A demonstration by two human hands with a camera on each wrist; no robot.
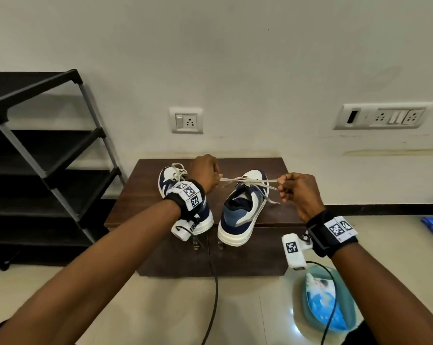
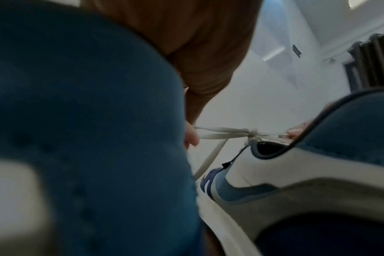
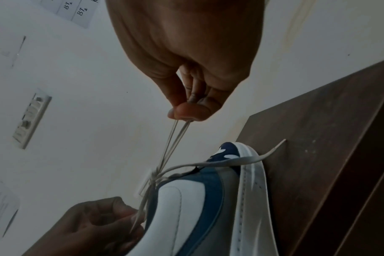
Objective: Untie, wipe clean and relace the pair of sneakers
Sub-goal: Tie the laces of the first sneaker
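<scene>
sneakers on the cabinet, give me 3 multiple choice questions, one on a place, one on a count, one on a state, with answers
1. Where do the two sneakers stand?
A. on the black rack
B. on the brown cabinet
C. on the floor

2. How many hands hold the lace of the right sneaker?
A. none
B. one
C. two

3. What state is that lace in?
A. knotted, with loops pulled out to both sides
B. taken out of the shoe
C. hanging loose

Answers:
1. B: both the left sneaker and the right sneaker stand on the brown cabinet.
2. C: the left hand and the right hand each pinch a loop.
3. A: the lace runs taut from its knot to both hands.
</scene>
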